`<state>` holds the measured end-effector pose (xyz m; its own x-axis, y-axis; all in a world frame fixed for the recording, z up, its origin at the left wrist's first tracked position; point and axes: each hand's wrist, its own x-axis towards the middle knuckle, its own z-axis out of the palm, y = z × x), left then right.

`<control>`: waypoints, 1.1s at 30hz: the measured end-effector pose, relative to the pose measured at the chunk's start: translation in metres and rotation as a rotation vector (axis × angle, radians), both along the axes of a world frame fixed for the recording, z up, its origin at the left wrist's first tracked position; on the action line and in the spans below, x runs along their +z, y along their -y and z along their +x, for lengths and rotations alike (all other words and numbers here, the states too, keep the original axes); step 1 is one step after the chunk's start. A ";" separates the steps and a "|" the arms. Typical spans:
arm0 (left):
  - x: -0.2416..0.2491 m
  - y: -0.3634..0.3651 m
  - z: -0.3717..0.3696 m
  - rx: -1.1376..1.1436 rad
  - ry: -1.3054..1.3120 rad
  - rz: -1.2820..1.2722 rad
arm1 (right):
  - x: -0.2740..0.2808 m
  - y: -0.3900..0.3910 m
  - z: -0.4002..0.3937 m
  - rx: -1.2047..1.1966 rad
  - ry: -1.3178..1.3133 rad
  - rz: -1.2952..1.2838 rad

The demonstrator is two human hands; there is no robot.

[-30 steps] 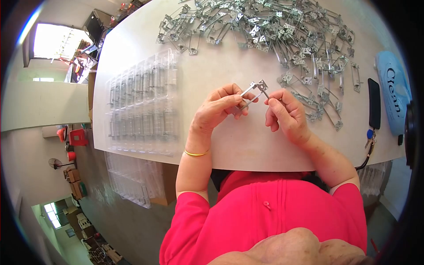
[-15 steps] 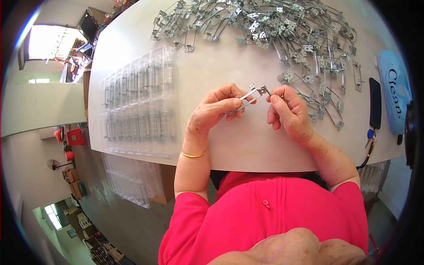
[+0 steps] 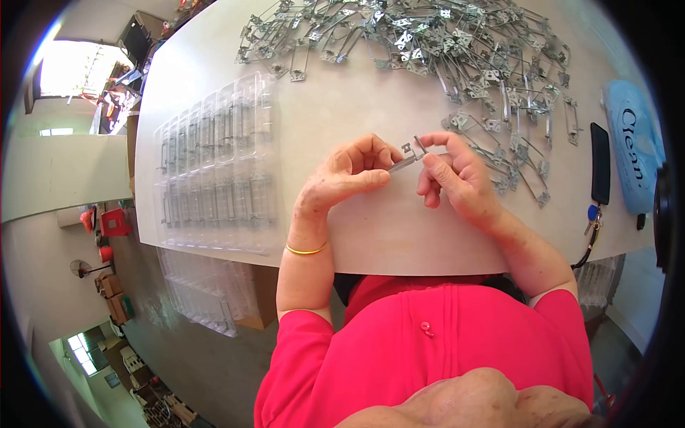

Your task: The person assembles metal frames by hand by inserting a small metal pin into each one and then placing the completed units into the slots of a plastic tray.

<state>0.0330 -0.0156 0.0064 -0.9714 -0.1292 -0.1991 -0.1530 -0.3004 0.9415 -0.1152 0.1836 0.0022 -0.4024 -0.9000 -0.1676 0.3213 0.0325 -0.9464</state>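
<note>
A small silvery metal bracket [image 3: 404,163] with a narrow frame and upright end plates is held above the table. My left hand [image 3: 345,172] pinches its near end between thumb and fingers, and a gold bangle circles that wrist. At the bracket's far end, my right hand [image 3: 460,177] has its thumb and index finger closed around the end plate. The fingers partly cover both ends. Beyond the hands lies a big heap of similar metal brackets [image 3: 457,53], tangled together at the back and right of the table.
On the left of the white table [image 3: 371,242] lies a clear plastic tray [image 3: 214,239] with rows of metal brackets in it. To the right are a black phone-like object [image 3: 601,164], keys on a strap [image 3: 591,221] and a blue "Clean" pack [image 3: 631,153]. More clear trays [image 3: 203,285] sit below the table edge.
The bracket has been turned, so its frame now appears more edge-on. My right hand has shifted slightly left and up along its end. The whole view has drifted a little.
</note>
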 end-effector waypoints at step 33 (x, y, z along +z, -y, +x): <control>-0.006 -0.001 0.001 0.053 -0.099 0.135 | 0.007 -0.002 -0.004 0.015 -0.027 0.063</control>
<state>0.0341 -0.0145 0.0003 -0.9797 -0.1589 -0.1221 -0.0425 -0.4304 0.9016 -0.1190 0.1852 0.0091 -0.3943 -0.8939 -0.2131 0.2943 0.0969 -0.9508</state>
